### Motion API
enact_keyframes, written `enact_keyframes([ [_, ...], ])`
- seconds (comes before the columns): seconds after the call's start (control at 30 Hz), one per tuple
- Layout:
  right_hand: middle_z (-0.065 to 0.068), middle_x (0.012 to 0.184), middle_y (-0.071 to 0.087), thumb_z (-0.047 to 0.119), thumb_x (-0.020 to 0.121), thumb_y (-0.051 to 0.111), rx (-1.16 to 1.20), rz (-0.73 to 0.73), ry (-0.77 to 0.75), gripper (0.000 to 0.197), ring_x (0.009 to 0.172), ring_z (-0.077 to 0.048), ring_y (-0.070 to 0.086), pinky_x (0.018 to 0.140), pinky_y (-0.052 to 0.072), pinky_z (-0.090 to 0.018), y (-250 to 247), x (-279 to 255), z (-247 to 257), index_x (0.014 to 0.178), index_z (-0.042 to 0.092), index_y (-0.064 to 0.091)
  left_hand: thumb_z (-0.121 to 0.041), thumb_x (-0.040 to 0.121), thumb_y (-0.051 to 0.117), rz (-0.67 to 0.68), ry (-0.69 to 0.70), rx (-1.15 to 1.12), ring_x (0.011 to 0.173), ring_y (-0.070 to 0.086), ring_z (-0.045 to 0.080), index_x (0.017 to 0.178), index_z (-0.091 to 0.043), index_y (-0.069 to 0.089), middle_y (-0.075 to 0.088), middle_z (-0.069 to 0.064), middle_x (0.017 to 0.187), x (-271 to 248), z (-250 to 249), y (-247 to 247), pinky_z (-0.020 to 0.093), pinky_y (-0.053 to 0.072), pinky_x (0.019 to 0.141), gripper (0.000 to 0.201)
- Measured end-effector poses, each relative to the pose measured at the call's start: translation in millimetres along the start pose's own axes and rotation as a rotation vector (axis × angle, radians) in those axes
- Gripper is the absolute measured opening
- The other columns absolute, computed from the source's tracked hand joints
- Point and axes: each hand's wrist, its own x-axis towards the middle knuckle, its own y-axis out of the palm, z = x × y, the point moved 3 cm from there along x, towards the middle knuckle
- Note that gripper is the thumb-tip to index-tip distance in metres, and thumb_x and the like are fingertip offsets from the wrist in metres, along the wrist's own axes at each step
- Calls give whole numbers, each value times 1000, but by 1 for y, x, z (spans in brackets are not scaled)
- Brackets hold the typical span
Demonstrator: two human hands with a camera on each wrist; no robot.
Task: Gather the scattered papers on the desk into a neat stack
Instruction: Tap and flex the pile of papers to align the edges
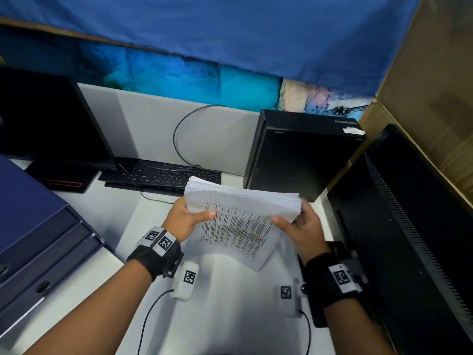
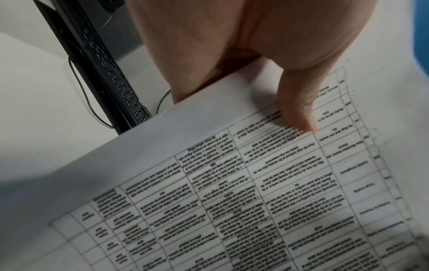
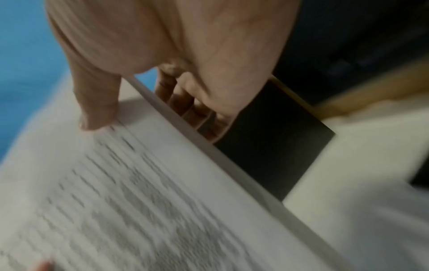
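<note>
Now paper stack point(image 1: 240, 213) held above desk point(image 1: 225, 290), just in front of keyboard point(image 1: 158, 175). Left hand point(image 1: 184, 219) and right hand point(image 1: 302, 229) pinch opposite edges, thumbs on top. Thick, floppy, sheets likely slide; grip both short edges, square up.

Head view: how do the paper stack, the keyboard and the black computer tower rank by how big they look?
1. black computer tower
2. and 3. paper stack and keyboard: too close to call; the papers sit nearer the camera, the keyboard is partly hidden.
</note>
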Motion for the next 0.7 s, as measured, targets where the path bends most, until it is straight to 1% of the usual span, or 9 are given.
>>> enact_keyframes([
  [0.1,1,105,74,17,85,72,-21,-68,92,29,101,-12,69,95,54,-43,21,-5,-32,113,18,62,-4,81,74,-56,14,3,104,70,22,115,-12,67,75,6,108,-2,4,6,45,54,95,35],
  [0.13,6,103,72,21,89,69,-71,-121,82,24,98,-4,67,94,54,-38,28,-7,-36,111,24,60,-13,81,76,-83,26,9,107,68,22,119,-15,65,73,5,112,-3,4,9,46,53,97,40],
  [0.2,20,101,63,24,93,63,-113,-234,5,22,91,13,61,82,52,-16,40,-12,-26,105,38,53,-30,79,76,-138,69,35,112,66,18,128,-18,59,70,2,119,-6,-1,17,42,52,98,53],
  [0.27,25,102,58,23,95,59,-109,-259,-84,26,88,22,58,71,47,-3,49,-15,-13,103,45,46,-28,82,74,-201,101,13,114,64,13,133,-19,54,68,-1,122,-7,-6,24,33,51,96,55],
  [0.37,27,100,57,25,97,57,-135,-265,-121,28,87,23,57,71,47,-3,52,-18,-14,104,49,43,-28,85,74,-235,96,12,114,64,11,134,-23,50,68,-5,122,-12,-5,29,30,51,94,55],
  [0.47,24,98,57,26,96,57,-148,-216,-22,22,80,17,57,63,43,1,48,-16,-31,105,39,42,-43,80,72,-212,-11,159,111,64,13,129,-29,51,67,-9,117,-14,15,27,40,53,95,55],
  [0.53,24,98,58,24,96,58,-145,-218,-10,21,83,15,56,63,44,0,44,-13,-32,103,38,44,-43,83,69,-211,-29,222,112,62,11,130,-31,50,66,-11,119,-12,21,25,43,51,99,53],
  [0.6,23,98,60,21,96,58,-128,-248,-25,22,81,16,59,65,45,-1,39,-9,-27,104,38,45,-38,86,67,-225,9,211,115,61,10,134,-31,49,66,-9,122,-11,14,27,39,49,100,52],
  [0.7,22,100,60,21,96,58,-129,-302,-60,28,83,17,60,67,46,-1,36,-8,-29,119,29,44,-28,90,66,-236,56,195,113,61,7,136,-26,49,66,-7,122,-12,4,31,29,48,96,48],
])
